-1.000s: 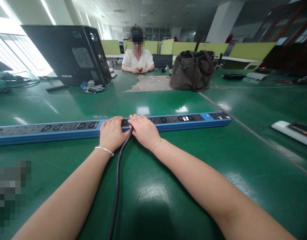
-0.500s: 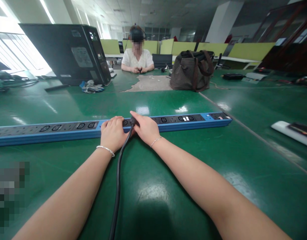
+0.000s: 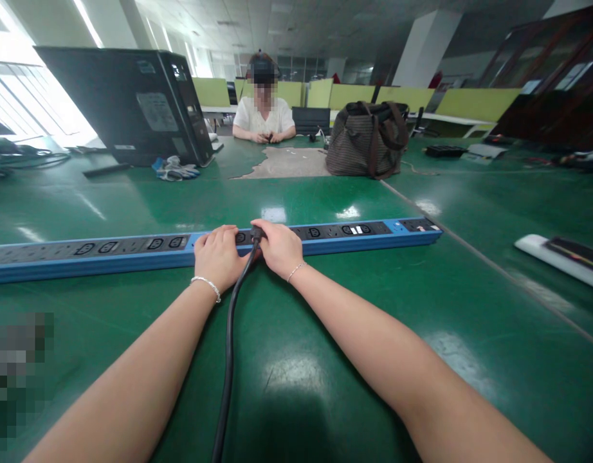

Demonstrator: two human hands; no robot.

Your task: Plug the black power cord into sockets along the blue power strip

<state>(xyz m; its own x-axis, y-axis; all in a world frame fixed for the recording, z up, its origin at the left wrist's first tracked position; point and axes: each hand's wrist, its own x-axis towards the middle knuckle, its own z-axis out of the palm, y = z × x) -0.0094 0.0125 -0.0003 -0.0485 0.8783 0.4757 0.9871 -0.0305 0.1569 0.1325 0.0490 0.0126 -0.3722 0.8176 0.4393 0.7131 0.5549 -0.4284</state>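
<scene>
A long blue power strip [image 3: 364,241] with black sockets lies across the green table [image 3: 146,341]. My left hand [image 3: 219,258] is wrapped over the strip, left of centre, fingers on its top and thumb at its front side. Just right of it, my right hand [image 3: 280,247] grips a black plug [image 3: 256,234] at the strip's sockets. How deep the plug sits is hidden by the fingers. From the plug a thick black cable [image 3: 228,360] runs down toward the near edge of the view.
A black computer case [image 3: 127,103] stands at the back left, with gloves [image 3: 175,168] beside it. A brown bag [image 3: 366,138] sits at the back. Across the table sits a person [image 3: 264,119]. A white and black object [image 3: 561,257] lies at the right.
The view has shifted slightly. My right index finger has come down a little over the plug; my left hand keeps its hold on the strip.
</scene>
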